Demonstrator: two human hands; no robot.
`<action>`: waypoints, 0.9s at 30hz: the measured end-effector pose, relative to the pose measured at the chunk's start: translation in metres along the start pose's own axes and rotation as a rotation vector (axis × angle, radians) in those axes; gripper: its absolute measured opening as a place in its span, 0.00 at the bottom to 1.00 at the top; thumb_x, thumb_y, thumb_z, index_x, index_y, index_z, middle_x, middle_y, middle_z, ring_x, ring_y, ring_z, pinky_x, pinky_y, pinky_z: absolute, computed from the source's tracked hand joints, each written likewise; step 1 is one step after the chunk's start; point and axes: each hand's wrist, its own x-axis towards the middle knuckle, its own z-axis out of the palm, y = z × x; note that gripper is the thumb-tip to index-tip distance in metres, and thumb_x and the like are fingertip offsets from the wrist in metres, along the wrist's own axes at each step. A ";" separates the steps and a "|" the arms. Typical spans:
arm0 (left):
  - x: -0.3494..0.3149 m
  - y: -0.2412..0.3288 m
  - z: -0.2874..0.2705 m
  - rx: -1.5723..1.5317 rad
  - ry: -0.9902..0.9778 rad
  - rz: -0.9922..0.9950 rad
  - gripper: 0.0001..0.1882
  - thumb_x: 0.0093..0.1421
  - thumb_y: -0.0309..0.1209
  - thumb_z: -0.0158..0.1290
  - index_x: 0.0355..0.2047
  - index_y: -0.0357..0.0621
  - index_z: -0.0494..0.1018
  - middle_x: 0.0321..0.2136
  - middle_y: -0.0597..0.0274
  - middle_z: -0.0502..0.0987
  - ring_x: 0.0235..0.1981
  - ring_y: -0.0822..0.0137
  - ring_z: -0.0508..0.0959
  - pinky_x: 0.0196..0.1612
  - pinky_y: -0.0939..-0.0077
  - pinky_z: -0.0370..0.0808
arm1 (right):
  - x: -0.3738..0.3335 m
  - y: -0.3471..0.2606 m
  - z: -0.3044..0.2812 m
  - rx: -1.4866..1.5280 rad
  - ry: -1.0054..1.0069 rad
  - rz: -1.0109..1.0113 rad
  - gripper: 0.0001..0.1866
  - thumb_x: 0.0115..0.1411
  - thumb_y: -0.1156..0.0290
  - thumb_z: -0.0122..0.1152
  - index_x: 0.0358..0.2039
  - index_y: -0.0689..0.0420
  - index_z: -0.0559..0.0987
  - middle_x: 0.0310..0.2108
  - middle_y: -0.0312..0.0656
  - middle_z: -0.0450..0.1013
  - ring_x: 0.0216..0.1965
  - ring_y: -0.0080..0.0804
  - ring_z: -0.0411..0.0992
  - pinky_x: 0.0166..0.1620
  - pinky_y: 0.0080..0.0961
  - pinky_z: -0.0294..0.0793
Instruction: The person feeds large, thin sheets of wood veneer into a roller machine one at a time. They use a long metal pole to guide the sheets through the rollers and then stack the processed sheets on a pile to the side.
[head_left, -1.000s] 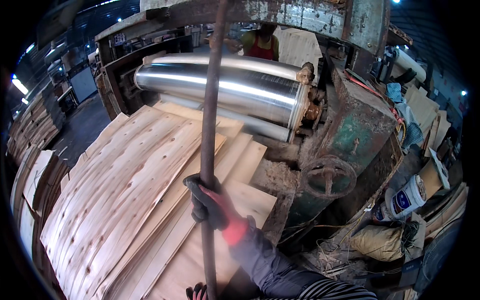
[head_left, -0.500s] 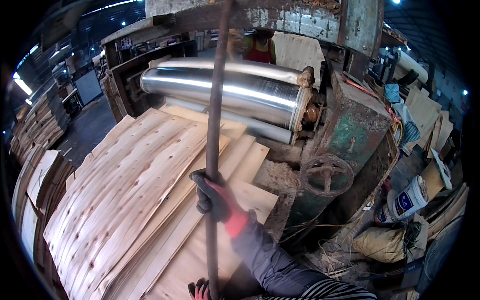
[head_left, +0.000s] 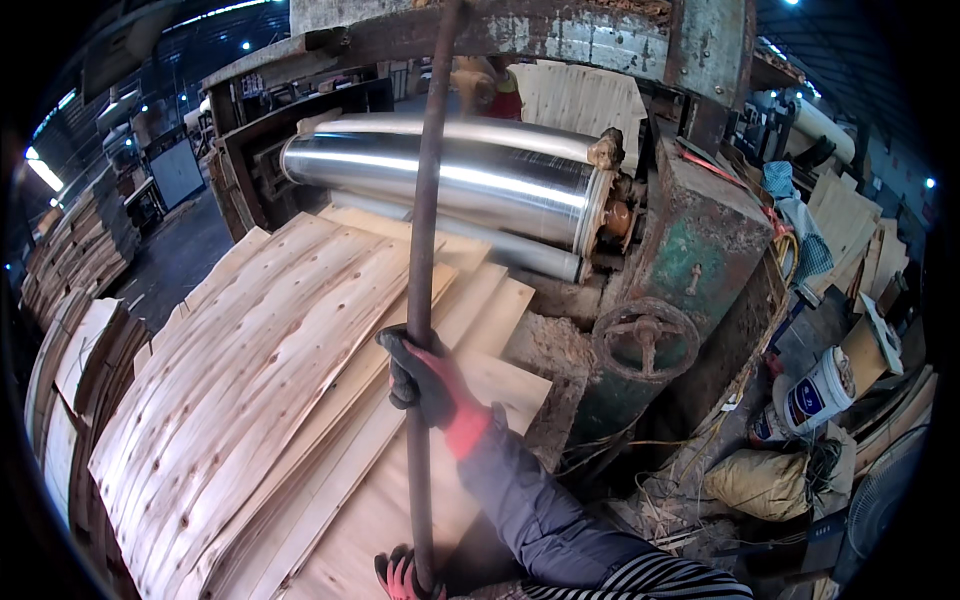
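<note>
A long rusty metal pole stands nearly upright before me, running from the top edge of the view to the bottom. My right hand, in a black and red glove, is closed around it at mid-height. Low down, my gloved left hand is closed at the pole's lower end, partly cut off by the picture's edge. Behind the pole lies a stack of wood veneer sheets, knotted and unevenly overlapped. Their far ends reach toward a shiny metal roller in a machine.
A rusty handwheel sits on the machine's green side housing. At right are a white bucket, a yellowish sack and scraps. More veneer stacks stand at left. A person in red is behind the rollers.
Slightly more of my left hand shows at the bottom. My right hand keeps its hold, a little higher in view. The person behind the rollers has shifted left.
</note>
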 end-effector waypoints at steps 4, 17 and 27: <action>-0.003 -0.003 0.003 0.005 0.009 0.000 0.25 0.43 0.31 0.56 0.42 0.35 0.65 0.41 0.47 0.69 0.47 0.49 0.68 0.52 0.43 0.57 | 0.000 0.001 0.000 0.012 0.002 -0.005 0.08 0.58 0.68 0.51 0.35 0.56 0.69 0.11 0.30 0.56 0.10 0.17 0.54 0.13 0.16 0.52; -0.029 -0.036 0.024 0.109 0.035 0.045 0.29 0.36 0.43 0.55 0.38 0.38 0.67 0.38 0.50 0.71 0.43 0.48 0.70 0.50 0.41 0.56 | -0.001 -0.001 0.002 0.018 0.013 0.025 0.08 0.56 0.68 0.53 0.35 0.56 0.69 0.11 0.30 0.57 0.10 0.17 0.54 0.13 0.16 0.53; -0.002 -0.003 -0.001 0.036 -0.028 0.008 0.25 0.43 0.31 0.57 0.42 0.36 0.65 0.41 0.47 0.69 0.46 0.48 0.68 0.51 0.43 0.57 | -0.001 -0.003 0.002 0.017 -0.012 0.018 0.07 0.57 0.68 0.52 0.34 0.55 0.69 0.11 0.29 0.56 0.10 0.16 0.54 0.13 0.16 0.53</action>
